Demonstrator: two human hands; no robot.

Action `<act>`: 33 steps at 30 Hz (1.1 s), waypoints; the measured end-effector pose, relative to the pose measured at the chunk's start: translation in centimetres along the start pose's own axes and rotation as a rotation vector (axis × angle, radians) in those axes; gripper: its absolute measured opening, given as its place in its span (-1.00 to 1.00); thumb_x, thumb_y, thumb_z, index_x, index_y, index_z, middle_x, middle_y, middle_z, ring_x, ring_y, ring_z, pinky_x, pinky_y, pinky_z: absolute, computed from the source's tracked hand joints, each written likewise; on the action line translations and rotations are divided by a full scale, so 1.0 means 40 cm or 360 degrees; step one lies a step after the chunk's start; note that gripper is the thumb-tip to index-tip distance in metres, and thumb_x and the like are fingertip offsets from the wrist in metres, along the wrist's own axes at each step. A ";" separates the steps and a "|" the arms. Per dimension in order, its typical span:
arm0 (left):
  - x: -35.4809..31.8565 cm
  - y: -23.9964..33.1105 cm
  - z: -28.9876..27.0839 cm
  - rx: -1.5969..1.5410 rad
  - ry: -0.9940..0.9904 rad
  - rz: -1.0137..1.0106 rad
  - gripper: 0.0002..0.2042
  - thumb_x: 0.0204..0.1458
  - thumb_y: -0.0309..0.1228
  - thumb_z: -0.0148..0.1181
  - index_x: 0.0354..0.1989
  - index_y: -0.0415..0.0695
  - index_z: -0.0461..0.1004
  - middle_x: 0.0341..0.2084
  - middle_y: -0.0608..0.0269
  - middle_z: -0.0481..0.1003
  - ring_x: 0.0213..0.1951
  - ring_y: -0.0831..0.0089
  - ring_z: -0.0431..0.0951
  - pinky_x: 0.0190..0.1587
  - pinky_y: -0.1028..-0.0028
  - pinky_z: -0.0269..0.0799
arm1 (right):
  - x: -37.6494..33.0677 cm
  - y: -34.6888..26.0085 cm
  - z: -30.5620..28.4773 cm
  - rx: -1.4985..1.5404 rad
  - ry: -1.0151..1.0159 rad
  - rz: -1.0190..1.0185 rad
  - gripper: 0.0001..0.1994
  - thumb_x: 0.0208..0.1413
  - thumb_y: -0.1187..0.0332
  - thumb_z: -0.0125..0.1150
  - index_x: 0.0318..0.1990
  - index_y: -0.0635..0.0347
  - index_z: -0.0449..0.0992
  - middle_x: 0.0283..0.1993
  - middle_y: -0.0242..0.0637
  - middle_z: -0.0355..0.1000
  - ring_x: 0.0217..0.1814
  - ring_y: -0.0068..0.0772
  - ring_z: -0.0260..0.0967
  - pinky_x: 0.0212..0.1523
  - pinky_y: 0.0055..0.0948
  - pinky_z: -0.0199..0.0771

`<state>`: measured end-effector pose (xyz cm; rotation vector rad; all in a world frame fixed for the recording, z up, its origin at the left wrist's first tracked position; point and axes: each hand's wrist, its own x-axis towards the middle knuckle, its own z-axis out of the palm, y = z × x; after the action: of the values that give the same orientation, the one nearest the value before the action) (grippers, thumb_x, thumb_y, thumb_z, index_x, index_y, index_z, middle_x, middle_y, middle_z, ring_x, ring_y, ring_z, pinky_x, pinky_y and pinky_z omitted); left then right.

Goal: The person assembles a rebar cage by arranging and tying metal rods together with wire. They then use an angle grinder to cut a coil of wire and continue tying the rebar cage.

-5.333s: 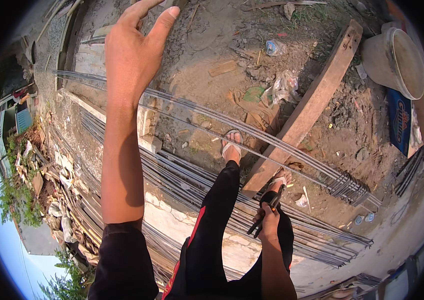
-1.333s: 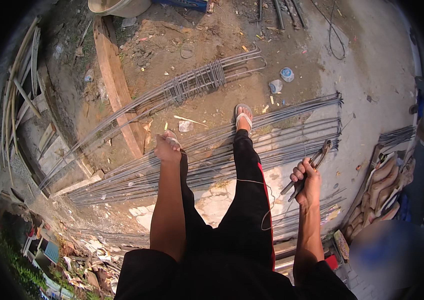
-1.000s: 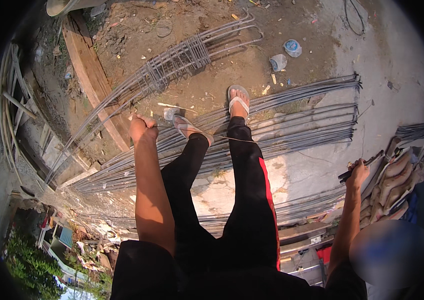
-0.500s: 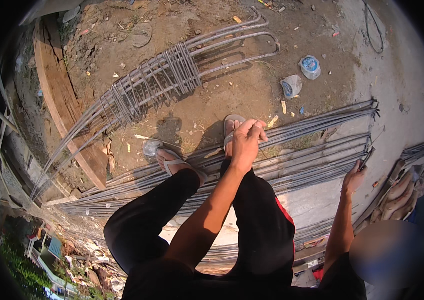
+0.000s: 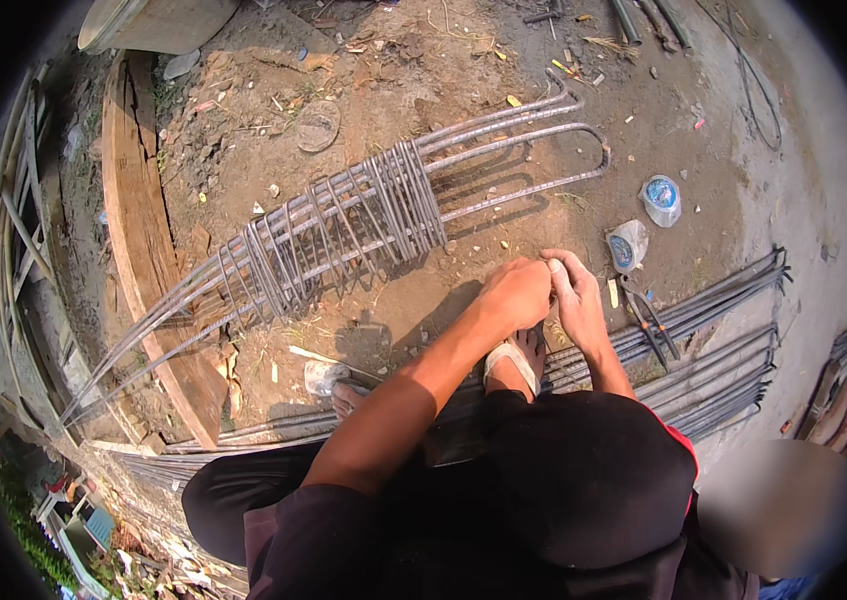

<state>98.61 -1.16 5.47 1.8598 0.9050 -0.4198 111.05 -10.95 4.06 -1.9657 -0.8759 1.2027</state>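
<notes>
Down by my sandalled foot point(image 5: 516, 362), my left hand point(image 5: 516, 295) and right hand point(image 5: 576, 300) meet, fingers pinched together on something too small to tell. Just beside them, the rebar bundle point(image 5: 704, 330) runs left to right, pliers point(image 5: 644, 320) lying across it.

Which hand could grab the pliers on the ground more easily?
Probably the right hand. The pliers lie on the steel bars just to its right, close beside it. The left hand is on the far side, so it would have to cross over the right hand to get there.
</notes>
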 end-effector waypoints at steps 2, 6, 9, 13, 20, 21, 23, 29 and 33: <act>-0.050 -0.028 -0.117 0.0271 0.0058 0.0370 -0.80 0.10 -0.39 0.21 -0.29 -0.28 0.65 -0.39 -0.20 0.64 -0.24 -0.05 0.69 -0.13 0.07 0.56 | 0.018 0.009 0.068 0.0713 -0.0278 0.0129 -0.57 0.44 0.03 0.04 0.09 0.26 0.53 -0.17 -0.24 0.54 -0.16 -0.45 0.52 -0.10 -0.38 0.52; -0.171 -0.104 -0.474 -0.0151 0.0533 0.0118 -0.69 0.19 -0.20 0.27 -0.16 -0.25 0.67 -0.40 0.17 0.67 -0.40 0.38 0.62 -0.18 0.32 0.55 | 0.034 -0.084 0.152 0.0814 -0.0352 0.0215 -0.57 0.40 0.08 0.15 0.17 0.27 0.48 -0.12 -0.24 0.56 -0.21 -0.48 0.54 -0.26 -0.49 0.57; -0.152 -0.213 -0.561 0.0218 0.0799 0.0250 -0.57 0.16 -0.13 0.30 0.09 -0.17 0.60 -0.05 -0.08 0.63 -0.03 0.14 0.65 0.06 0.21 0.50 | 0.087 -0.095 0.242 0.0927 -0.0267 0.0023 -0.55 0.31 0.14 0.28 0.19 0.26 0.47 -0.03 -0.20 0.55 -0.10 -0.45 0.55 -0.27 -0.45 0.61; -0.087 -0.270 -0.501 0.0182 0.0554 0.0130 -0.45 0.19 -0.06 0.28 0.27 -0.13 0.48 0.11 -0.09 0.57 0.15 0.10 0.57 0.21 0.19 0.43 | 0.117 -0.113 0.242 0.1133 -0.0217 0.0064 -0.58 0.31 0.13 0.29 0.13 0.28 0.51 -0.06 -0.21 0.55 -0.09 -0.43 0.54 -0.27 -0.44 0.65; -0.082 -0.249 -0.440 0.0058 0.0952 0.0107 -0.42 0.15 -0.08 0.33 0.26 -0.18 0.49 0.15 -0.20 0.53 0.21 -0.06 0.52 0.28 0.15 0.38 | 0.230 -0.060 -0.042 0.1243 0.0626 -0.0032 -0.49 0.35 -0.02 0.21 0.13 0.31 0.51 -0.08 -0.23 0.55 -0.06 -0.44 0.55 -0.29 -0.46 0.68; -0.088 -0.244 -0.431 0.0044 0.1004 0.0123 -0.43 0.15 -0.09 0.33 0.26 -0.18 0.49 0.15 -0.19 0.53 0.21 -0.06 0.52 0.28 0.15 0.38 | 0.252 -0.062 -0.080 0.1088 0.0601 -0.0052 -0.49 0.35 -0.02 0.21 0.14 0.30 0.50 -0.08 -0.26 0.55 -0.07 -0.47 0.54 -0.29 -0.46 0.67; -0.094 -0.226 -0.419 0.0008 0.1073 0.0122 -0.47 0.16 -0.14 0.33 0.24 -0.18 0.50 0.13 -0.20 0.54 0.20 -0.06 0.54 0.26 0.17 0.39 | 0.270 -0.108 -0.127 0.0772 0.0530 -0.0117 -0.59 0.35 0.04 0.24 0.05 0.24 0.56 -0.16 -0.35 0.54 -0.16 -0.54 0.51 -0.32 -0.49 0.62; -0.095 -0.227 -0.392 0.0071 0.1104 0.0115 -0.49 0.15 -0.18 0.33 0.19 -0.24 0.52 0.05 -0.20 0.57 0.12 -0.06 0.57 0.21 0.19 0.42 | 0.308 -0.120 -0.157 0.0349 0.0462 -0.0139 -0.72 0.28 0.18 0.34 -0.33 0.23 0.60 -0.49 -0.45 0.45 -0.56 -0.63 0.37 -0.57 -0.57 0.43; -0.101 -0.215 -0.387 0.0011 0.1042 0.0052 -0.48 0.15 -0.19 0.33 0.21 -0.25 0.50 0.08 -0.21 0.56 0.14 -0.08 0.56 0.23 0.18 0.41 | 0.342 -0.097 -0.145 0.0250 0.0538 0.0033 -0.79 0.17 0.28 0.38 -0.28 0.29 0.65 -0.55 -0.41 0.45 -0.67 -0.60 0.34 -0.67 -0.52 0.35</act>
<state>87.97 12.93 9.67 2.0470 1.2939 0.2322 120.41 1.20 2.84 -1.9758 -0.5720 0.8840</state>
